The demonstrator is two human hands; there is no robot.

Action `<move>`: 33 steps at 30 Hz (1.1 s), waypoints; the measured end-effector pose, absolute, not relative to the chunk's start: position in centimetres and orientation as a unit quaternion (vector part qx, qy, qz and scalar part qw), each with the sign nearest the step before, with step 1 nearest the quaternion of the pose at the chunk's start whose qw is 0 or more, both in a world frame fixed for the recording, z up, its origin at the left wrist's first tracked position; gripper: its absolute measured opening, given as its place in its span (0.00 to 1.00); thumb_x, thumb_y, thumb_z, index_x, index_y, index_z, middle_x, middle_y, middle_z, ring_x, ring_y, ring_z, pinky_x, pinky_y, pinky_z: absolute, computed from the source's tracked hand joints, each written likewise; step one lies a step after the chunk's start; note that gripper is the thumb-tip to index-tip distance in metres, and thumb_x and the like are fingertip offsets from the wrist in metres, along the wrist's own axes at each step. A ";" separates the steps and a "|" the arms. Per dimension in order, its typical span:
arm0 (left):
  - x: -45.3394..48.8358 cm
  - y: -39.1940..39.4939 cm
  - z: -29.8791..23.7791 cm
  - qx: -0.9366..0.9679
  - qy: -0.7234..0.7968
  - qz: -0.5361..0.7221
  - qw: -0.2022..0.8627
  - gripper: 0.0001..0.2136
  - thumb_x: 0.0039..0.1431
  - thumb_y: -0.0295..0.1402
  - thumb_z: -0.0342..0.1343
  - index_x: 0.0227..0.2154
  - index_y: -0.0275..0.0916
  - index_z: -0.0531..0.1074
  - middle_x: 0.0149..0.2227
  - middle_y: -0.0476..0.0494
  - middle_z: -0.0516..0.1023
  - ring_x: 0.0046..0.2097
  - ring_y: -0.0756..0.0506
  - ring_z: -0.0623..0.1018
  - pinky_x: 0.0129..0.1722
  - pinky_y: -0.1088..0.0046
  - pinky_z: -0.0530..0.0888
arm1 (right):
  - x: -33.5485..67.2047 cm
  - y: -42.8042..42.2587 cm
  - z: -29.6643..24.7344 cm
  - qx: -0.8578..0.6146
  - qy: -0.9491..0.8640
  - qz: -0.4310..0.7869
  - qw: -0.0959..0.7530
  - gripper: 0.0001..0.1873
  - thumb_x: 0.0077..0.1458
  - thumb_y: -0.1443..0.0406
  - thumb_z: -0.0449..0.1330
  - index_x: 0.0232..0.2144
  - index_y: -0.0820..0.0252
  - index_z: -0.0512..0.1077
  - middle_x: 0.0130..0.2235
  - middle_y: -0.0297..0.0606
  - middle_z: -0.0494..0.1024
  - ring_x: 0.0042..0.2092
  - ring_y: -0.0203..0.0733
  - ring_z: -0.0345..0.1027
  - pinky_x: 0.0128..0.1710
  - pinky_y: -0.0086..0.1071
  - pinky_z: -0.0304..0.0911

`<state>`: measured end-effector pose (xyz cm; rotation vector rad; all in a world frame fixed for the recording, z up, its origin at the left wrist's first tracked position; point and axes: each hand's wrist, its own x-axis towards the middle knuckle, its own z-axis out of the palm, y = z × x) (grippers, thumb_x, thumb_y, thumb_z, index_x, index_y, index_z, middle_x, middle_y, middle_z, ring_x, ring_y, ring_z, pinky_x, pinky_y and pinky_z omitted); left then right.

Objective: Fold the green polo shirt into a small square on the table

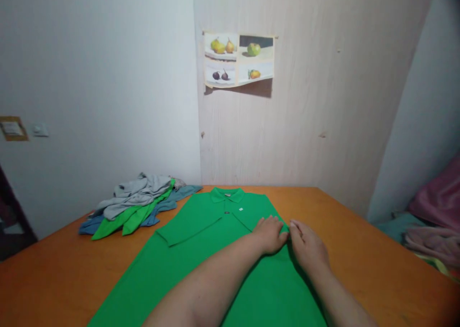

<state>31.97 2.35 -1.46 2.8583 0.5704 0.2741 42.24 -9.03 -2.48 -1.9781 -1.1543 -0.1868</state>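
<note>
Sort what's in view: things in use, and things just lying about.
In use:
green polo shirt, spread flat
left hand, on the shirt
right hand, at its edge
orange table

Lying about:
clothes heap, far left
pink cloth, far right

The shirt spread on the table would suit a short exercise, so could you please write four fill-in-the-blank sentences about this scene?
1. The shirt lying on the table is ____ in colour.
2. The left hand is beside the ____ hand.
3. In the picture, the pile of clothes lies to the shirt's ____.
4. The poster on the wall shows four pictures of ____.
Missing words: green; right; left; fruit.
</note>
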 end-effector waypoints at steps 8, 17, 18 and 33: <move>24.8 3.6 -1.0 0.965 0.227 0.095 0.094 0.30 0.67 0.53 0.39 0.61 0.37 0.64 0.68 0.32 0.56 0.69 0.33 0.56 0.65 0.48 0.56 | 42.2 -8.6 -3.8 -0.804 -0.536 -0.053 0.252 0.29 0.63 0.54 0.44 0.57 0.62 0.72 0.59 0.45 0.72 0.64 0.49 0.60 0.61 0.43 0.57; 14.9 4.7 -0.1 0.943 0.306 0.097 0.091 0.30 0.67 0.53 0.40 0.64 0.40 0.60 0.70 0.34 0.53 0.70 0.35 0.52 0.66 0.48 0.52 | 43.2 -7.9 -5.8 -0.805 -0.567 -0.064 0.160 0.28 0.62 0.53 0.47 0.57 0.59 0.72 0.62 0.45 0.69 0.65 0.53 0.58 0.63 0.48 0.53; 13.7 4.9 0.1 0.939 0.318 0.101 0.087 0.30 0.67 0.53 0.40 0.64 0.40 0.60 0.70 0.34 0.52 0.70 0.35 0.52 0.67 0.48 0.51 | 43.3 -7.8 -5.9 -0.806 -0.567 -0.064 0.157 0.29 0.62 0.53 0.47 0.57 0.59 0.72 0.62 0.45 0.69 0.65 0.53 0.58 0.63 0.49 0.53; 3.8 7.4 -0.3 0.857 0.511 0.048 0.033 0.40 0.63 0.62 0.32 0.67 0.39 0.56 0.71 0.37 0.48 0.71 0.33 0.47 0.66 0.44 0.46 | 42.4 -8.2 -4.9 -0.814 -0.557 -0.068 0.149 0.28 0.63 0.55 0.45 0.57 0.60 0.72 0.62 0.46 0.69 0.65 0.54 0.57 0.64 0.51 0.51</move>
